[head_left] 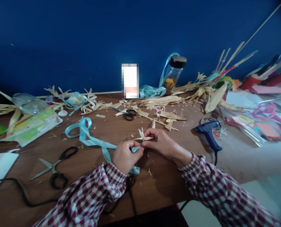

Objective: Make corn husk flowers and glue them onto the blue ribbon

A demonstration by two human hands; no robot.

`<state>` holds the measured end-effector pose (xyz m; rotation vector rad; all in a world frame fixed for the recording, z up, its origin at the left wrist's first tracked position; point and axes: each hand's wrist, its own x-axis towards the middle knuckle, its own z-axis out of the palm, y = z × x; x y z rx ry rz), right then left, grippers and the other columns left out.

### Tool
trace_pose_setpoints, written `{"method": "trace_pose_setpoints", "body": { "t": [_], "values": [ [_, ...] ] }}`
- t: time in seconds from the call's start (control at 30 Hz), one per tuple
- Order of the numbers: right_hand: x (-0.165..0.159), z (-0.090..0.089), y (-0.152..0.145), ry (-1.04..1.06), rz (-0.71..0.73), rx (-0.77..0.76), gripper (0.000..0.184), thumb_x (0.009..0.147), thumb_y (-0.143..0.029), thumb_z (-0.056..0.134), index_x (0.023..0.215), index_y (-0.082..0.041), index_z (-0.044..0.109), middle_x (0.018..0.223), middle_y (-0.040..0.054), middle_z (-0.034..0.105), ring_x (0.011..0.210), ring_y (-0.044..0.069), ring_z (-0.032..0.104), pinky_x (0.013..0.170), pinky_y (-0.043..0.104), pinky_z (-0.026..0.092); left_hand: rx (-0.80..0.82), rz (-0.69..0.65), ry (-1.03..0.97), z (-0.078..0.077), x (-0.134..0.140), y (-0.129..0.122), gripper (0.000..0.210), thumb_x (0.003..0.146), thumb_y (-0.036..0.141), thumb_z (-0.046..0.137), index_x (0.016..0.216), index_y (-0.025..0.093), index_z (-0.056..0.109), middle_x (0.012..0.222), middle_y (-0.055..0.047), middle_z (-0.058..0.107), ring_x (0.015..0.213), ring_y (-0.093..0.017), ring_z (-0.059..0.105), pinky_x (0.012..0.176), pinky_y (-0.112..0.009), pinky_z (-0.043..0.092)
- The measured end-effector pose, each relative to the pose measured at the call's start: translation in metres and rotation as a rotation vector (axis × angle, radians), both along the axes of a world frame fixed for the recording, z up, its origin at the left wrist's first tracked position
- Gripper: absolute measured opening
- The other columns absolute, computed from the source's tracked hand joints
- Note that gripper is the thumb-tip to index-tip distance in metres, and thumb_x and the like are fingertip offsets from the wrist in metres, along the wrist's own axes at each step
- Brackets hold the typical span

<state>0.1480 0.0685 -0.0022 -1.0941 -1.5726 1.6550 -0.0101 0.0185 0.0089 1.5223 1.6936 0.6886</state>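
Near the table's front, my left hand (pixel 127 155) is closed in a pinch on a light-blue satin ribbon (pixel 90 140), whose loose length curls away to the left. My right hand (pixel 163 143) pinches the base of a small star-shaped flower (pixel 142 136) of pale dried husk, its pointed petals facing up. The fingertips of both hands meet at the flower's base, where the ribbon touches it; how the ribbon is wound there is hidden by the fingers. A short ribbon end (pixel 134 170) shows below my left hand.
Open scissors (pixel 54 167) lie at left, smaller black scissors (pixel 128 114) farther back. A blue glue gun (pixel 209 134) rests at right, its cord trailing. Dried husks (pixel 159 101), a tilted bottle (pixel 174 75) and a ribbon coil (pixel 152 91) line the blue wall. Black cable (pixel 24 197) crosses the front left.
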Motion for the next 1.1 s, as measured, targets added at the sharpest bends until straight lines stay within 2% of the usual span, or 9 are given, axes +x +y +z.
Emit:
{"method": "trace_pose_setpoints", "body": {
  "t": [0.17, 0.37, 0.6, 0.7, 0.8, 0.9, 1.1],
  "values": [
    [0.0, 0.0, 0.001, 0.044, 0.028, 0.0, 0.026, 0.064, -0.029, 0.073, 0.075, -0.016, 0.054, 0.067, -0.0046, 0.05, 0.061, 0.009, 0.045, 0.059, 0.022, 0.035, 0.038, 0.008, -0.027, 0.0, 0.0, 0.0, 0.017, 0.067, 0.029, 0.061, 0.063, 0.013, 0.066, 0.048, 0.003, 0.053, 0.043, -0.008, 0.04, 0.042, -0.017, 0.028],
    [0.001, 0.003, 0.002, 0.1, 0.062, -0.018, 0.027, 0.064, -0.03, 0.075, 0.074, -0.014, 0.055, 0.067, -0.0036, 0.052, 0.062, 0.009, 0.045, 0.06, 0.022, 0.036, 0.02, -0.009, -0.055, -0.001, 0.0, 0.001, 0.018, 0.068, 0.028, 0.06, 0.065, 0.013, 0.068, 0.049, 0.002, 0.055, 0.042, -0.007, 0.039, 0.04, -0.017, 0.028],
    [0.001, 0.002, 0.002, 0.165, 0.102, -0.073, 0.03, 0.062, -0.033, 0.077, 0.076, -0.015, 0.058, 0.069, -0.0033, 0.054, 0.064, 0.009, 0.049, 0.062, 0.023, 0.038, 0.03, -0.003, -0.088, 0.0, -0.001, 0.001, 0.013, 0.066, 0.024, 0.06, 0.063, 0.014, 0.069, 0.051, 0.001, 0.059, 0.047, -0.009, 0.047, 0.045, -0.018, 0.034],
    [0.005, 0.004, 0.005, 0.127, 0.155, -0.051, 0.027, 0.07, -0.037, 0.071, 0.079, -0.014, 0.062, 0.069, -0.0022, 0.056, 0.063, 0.01, 0.048, 0.061, 0.023, 0.037, 0.022, -0.015, -0.123, -0.001, -0.003, 0.002, 0.014, 0.067, 0.025, 0.06, 0.067, 0.014, 0.07, 0.054, 0.001, 0.061, 0.048, -0.01, 0.048, 0.046, -0.018, 0.035],
    [0.01, 0.006, 0.008, 0.055, 0.218, -0.029, 0.026, 0.075, -0.037, 0.066, 0.083, -0.013, 0.065, 0.069, -0.0013, 0.057, 0.063, 0.01, 0.048, 0.062, 0.024, 0.036, 0.019, -0.024, -0.122, -0.001, -0.005, 0.004, 0.016, 0.068, 0.027, 0.06, 0.062, 0.014, 0.068, 0.054, 0.001, 0.061, 0.048, -0.01, 0.048, 0.047, -0.019, 0.036],
    [0.011, 0.006, 0.01, 0.04, 0.252, -0.048, 0.025, 0.075, -0.037, 0.066, 0.08, -0.012, 0.064, 0.069, -0.0012, 0.057, 0.063, 0.01, 0.048, 0.063, 0.023, 0.036, 0.014, -0.027, -0.113, 0.0, -0.005, 0.004, 0.017, 0.068, 0.028, 0.06, 0.061, 0.014, 0.067, 0.054, 0.001, 0.061, 0.048, -0.01, 0.048, 0.048, -0.019, 0.036],
    [0.008, -0.003, 0.008, 0.072, 0.211, -0.06, 0.03, 0.072, -0.043, 0.067, 0.076, -0.013, 0.062, 0.07, -0.001, 0.056, 0.063, 0.01, 0.047, 0.061, 0.022, 0.037, 0.058, -0.028, -0.061, -0.001, -0.004, 0.002, 0.015, 0.069, 0.027, 0.059, 0.063, 0.015, 0.067, 0.058, 0.0, 0.064, 0.054, -0.013, 0.054, 0.053, -0.021, 0.04]
  ]
}}
